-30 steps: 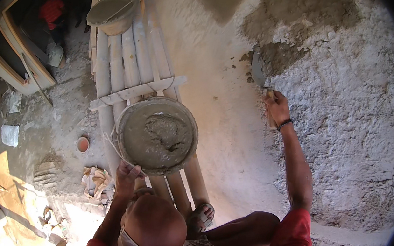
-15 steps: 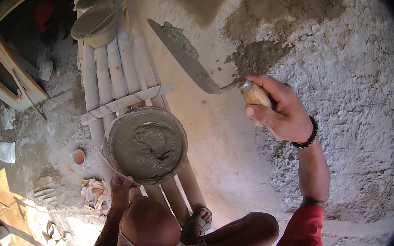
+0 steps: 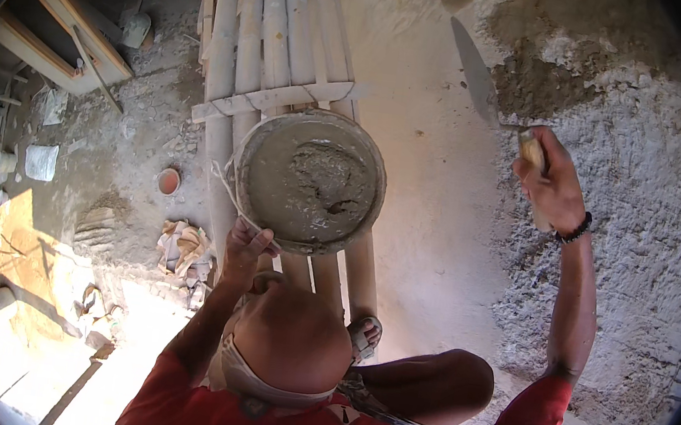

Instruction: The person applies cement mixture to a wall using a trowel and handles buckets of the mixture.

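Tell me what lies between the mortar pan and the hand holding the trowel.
Head view: only bare smooth wall lies between the mortar pan and the right hand gripping the trowel.

Your right hand (image 3: 557, 187) is raised well out in front of you, arm nearly straight, fingers wrapped tightly in a fist with a dark band at the wrist. Your left hand (image 3: 246, 245) sits low and close to your body, elbow bent, fingers curled shut.
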A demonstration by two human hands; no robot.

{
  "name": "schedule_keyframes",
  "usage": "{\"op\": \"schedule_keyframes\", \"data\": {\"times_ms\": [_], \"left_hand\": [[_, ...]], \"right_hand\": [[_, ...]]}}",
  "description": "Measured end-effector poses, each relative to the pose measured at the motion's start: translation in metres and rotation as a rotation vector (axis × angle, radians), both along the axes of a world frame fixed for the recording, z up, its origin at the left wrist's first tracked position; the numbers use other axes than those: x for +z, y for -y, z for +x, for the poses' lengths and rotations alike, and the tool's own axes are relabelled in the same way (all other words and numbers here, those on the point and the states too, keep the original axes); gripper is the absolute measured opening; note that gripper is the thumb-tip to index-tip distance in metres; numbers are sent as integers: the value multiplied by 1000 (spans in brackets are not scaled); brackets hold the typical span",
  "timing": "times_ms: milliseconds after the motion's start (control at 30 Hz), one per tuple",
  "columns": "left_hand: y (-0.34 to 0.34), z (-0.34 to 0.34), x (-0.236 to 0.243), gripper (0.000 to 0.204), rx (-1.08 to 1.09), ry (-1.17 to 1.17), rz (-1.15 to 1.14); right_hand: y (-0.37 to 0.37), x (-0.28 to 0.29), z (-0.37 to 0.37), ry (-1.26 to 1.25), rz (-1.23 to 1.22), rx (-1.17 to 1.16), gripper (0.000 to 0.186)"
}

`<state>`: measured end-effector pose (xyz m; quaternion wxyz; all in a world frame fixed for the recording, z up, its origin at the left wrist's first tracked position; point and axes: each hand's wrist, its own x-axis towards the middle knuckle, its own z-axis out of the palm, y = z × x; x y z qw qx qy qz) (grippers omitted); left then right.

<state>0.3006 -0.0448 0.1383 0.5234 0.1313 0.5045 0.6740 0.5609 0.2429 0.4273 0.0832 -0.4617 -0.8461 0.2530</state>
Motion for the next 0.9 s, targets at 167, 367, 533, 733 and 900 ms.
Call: {"op": "schedule_keyframes", "data": {"times_ms": [167,367,533,733,900], "left_hand": [[-2,1,10,19,-58,0,23],[-2,2,19,21,-65,-14,24],[-15,16,24,23,-74,-23,-4],[1,5,18,25,-34,-23,-51],[-1,-3,16,29,-80,-14,-27]], "right_hand": [[54,-59,-19,595,375,463,21],[44,-106,-49,634,334,498,19],[55,-167,-71,380,49,490,31],[74,-152,-65,203,2,323,38],[68,-153,-59,265,-1,340,37]]}}
